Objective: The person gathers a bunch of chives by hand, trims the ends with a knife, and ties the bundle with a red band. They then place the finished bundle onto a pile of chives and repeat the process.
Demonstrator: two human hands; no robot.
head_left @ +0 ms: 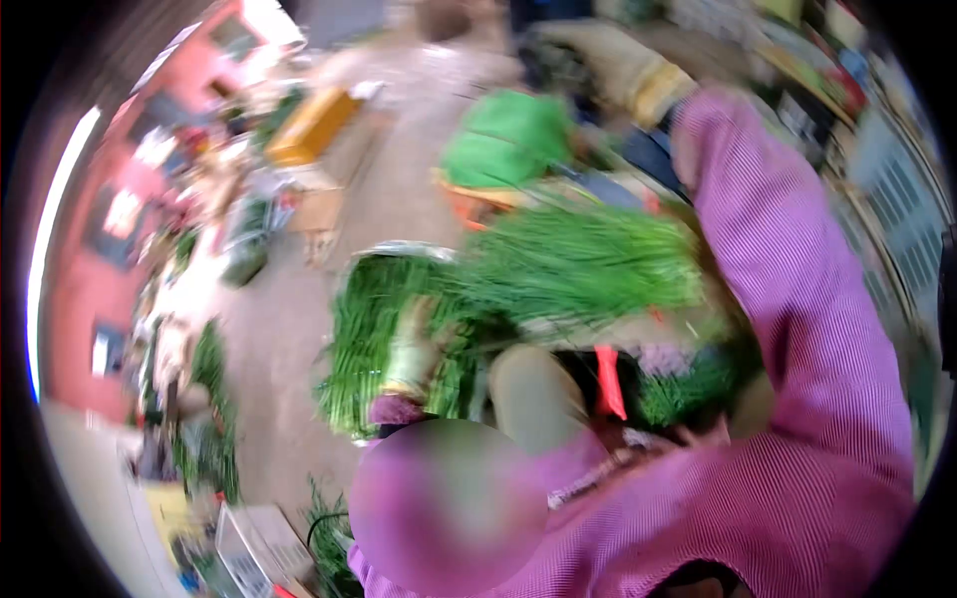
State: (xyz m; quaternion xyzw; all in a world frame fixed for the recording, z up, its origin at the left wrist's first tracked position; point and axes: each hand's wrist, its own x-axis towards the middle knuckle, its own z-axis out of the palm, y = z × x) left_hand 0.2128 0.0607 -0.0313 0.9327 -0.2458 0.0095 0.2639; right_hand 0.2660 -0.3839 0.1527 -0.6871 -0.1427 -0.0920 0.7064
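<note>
My left hand (409,351), in a pale glove, lies over long green leafy stalks (364,344) in a liner-edged container; its fingers look stretched out, though blurred. My right arm, in a purple striped sleeve, reaches far forward. At its end my right hand (608,65) wears a pale glove with a yellowish cuff; motion smears its fingers, and I cannot make out anything in them. Between the arms a large heap of thin green stalks (583,264) lies with its pale ends to the right. Behind the heap sits a bright green cover (508,140) over an orange container.
A red strip (609,382) hangs near my knee (538,399). More greens (688,389) lie at my right. On the left are a yellow box (314,125), a white crate (261,548) and scattered goods along a pink wall (85,289). Blue slatted crates (902,174) stand at the right.
</note>
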